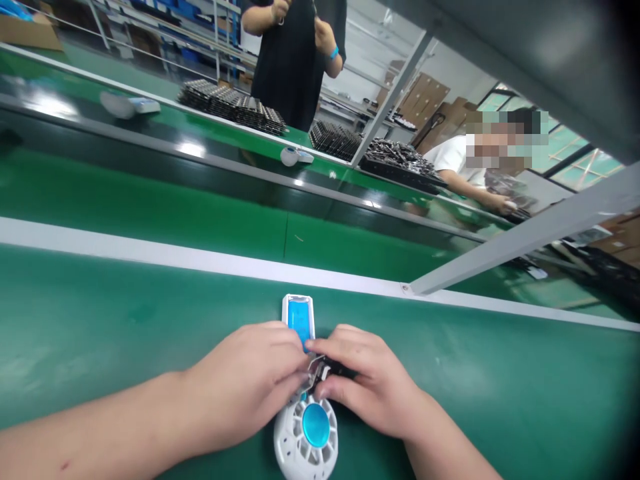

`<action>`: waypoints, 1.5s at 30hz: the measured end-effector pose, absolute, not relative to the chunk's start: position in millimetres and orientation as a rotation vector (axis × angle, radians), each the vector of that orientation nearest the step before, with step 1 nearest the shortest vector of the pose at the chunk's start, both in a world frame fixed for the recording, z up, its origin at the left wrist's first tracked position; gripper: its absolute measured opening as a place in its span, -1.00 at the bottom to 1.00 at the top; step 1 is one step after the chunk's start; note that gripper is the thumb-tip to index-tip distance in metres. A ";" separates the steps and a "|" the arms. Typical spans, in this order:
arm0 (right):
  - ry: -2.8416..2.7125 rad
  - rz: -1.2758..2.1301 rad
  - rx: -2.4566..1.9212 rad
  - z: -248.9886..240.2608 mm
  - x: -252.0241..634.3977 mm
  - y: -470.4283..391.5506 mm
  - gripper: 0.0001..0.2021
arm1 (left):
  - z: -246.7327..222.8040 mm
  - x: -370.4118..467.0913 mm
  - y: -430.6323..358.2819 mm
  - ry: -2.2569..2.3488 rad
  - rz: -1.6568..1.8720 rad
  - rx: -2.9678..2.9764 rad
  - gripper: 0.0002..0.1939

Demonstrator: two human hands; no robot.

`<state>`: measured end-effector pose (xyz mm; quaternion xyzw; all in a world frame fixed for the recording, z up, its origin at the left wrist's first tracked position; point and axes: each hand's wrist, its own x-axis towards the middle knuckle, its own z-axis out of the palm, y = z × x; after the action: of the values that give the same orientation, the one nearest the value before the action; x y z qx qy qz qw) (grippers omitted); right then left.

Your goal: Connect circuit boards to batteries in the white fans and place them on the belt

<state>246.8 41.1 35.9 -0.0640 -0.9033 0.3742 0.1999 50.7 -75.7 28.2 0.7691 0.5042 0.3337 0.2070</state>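
Note:
A white handheld fan [282,437] with a round, spoked head and a bright blue centre disc lies on the green bench in front of me. Its white handle has a blue panel [299,321] and points away from me. My left hand [255,373] is closed at the fan's neck from the left, fingers curled and partly hidden. From the right, my right hand [367,373] pinches a small dark part [341,369] at the neck, its index fingertip by the blue panel's lower end. Shiny bits show between both hands; their kind is unclear.
A white rail [200,259] edges the bench, with a slanted post [520,230] at right. Beyond runs a conveyor [225,163] carrying white fans [289,157]. Stacks of dark metal pieces [230,107] stand behind it. One person [295,60] stands opposite; another [460,163] works at right.

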 end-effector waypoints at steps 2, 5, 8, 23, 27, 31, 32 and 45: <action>-2.532 1.060 -0.172 37.0 247.3 40.6 -0.61 | 29.3 52.0 -75.8 1.422 0.947 2.048 -0.79; -2.527 1.102 -0.162 38.0 247.7 40.2 -0.59 | 31.0 52.7 -75.7 1.418 0.935 2.021 -0.79; -2.511 1.093 -0.166 36.6 247.4 40.7 -0.58 | 32.5 53.1 -75.4 1.400 0.916 2.028 -0.77; -2.523 0.780 -0.228 19.7 243.6 36.4 -0.59 | 41.9 71.1 -84.3 1.550 0.978 1.268 -0.91; -2.524 0.700 -0.186 16.9 243.5 34.6 -0.58 | 39.5 73.3 -79.5 1.578 0.975 1.214 -0.76; -2.532 0.672 -0.171 17.6 245.2 33.4 -0.58 | 40.6 73.9 -79.4 1.526 1.008 1.129 -0.78; -2.535 0.658 -0.166 18.0 245.5 33.1 -0.58 | 41.2 73.9 -80.1 1.506 1.019 1.128 -0.78; -2.532 0.575 -0.174 18.9 244.9 29.4 -0.58 | 42.9 69.8 -80.2 1.501 1.021 1.278 -0.77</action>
<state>244.9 29.4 18.9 -0.0646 -0.9378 0.2131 0.2662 69.8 -80.2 42.9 0.5156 0.6056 0.4119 0.4447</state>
